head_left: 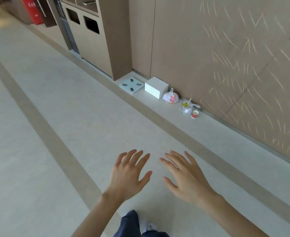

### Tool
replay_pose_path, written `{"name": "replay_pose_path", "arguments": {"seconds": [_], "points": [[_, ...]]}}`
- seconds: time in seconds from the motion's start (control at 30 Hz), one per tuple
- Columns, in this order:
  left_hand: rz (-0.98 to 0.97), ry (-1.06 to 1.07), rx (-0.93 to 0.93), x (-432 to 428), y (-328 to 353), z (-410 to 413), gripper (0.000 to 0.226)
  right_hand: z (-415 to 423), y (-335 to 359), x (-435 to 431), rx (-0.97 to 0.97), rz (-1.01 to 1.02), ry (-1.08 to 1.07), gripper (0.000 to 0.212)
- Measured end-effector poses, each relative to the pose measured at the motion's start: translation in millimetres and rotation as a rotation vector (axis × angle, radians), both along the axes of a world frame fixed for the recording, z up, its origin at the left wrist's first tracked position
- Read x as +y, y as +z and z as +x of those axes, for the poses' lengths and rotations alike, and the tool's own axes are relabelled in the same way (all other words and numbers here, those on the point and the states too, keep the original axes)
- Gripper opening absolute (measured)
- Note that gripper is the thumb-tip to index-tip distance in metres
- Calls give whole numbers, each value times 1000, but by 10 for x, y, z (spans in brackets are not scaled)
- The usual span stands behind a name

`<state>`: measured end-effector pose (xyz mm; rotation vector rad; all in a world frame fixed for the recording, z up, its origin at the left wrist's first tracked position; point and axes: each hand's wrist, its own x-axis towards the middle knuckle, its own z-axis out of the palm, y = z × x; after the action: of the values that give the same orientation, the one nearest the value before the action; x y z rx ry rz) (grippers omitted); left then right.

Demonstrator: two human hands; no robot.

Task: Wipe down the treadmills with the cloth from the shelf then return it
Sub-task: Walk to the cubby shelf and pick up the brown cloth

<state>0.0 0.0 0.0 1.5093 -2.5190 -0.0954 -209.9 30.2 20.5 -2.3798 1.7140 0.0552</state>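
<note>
My left hand [129,173] and my right hand [186,177] are stretched out in front of me over a pale floor, palms down, fingers spread, holding nothing. They hover side by side, a small gap between them. No cloth, shelf or treadmill is in view.
A wood-panelled wall [226,57] runs along the right. At its foot lie a bathroom scale [131,85], a white box [156,87], a tied plastic bag [170,97], crumpled wrappers [187,106] and a red paper cup [195,114]. A two-opening bin cabinet [89,36] and a red fire-equipment box [32,9] stand farther back.
</note>
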Motion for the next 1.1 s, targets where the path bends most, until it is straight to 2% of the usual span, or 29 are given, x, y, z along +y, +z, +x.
{"name": "replay_pose_path", "arguments": {"seconds": [0.13, 0.3, 0.53, 0.7, 0.8, 0.93, 1.1], "points": [[-60, 20, 75, 83, 44, 100, 49, 55, 156, -17, -77, -233, 47, 55], [-124, 57, 182, 145, 1, 357, 50, 278, -6, 9, -308, -453, 96, 54], [-54, 95, 159, -7, -111, 926, 52, 811, -160, -176, -245, -385, 160, 60], [-22, 86, 128, -360, -107, 1530, 53, 1363, -157, -638, -237, -337, 187, 57], [-42, 79, 119, -675, -57, 1925, 52, 1707, -174, -1009, -219, -370, 220, 46], [-61, 92, 83, -1097, 48, 2369, 52, 2144, -152, -1483, -247, -398, 263, 53], [-61, 120, 73, -1389, 72, 2766, 52, 2575, -116, -1853, -293, -431, 257, 52]]}}
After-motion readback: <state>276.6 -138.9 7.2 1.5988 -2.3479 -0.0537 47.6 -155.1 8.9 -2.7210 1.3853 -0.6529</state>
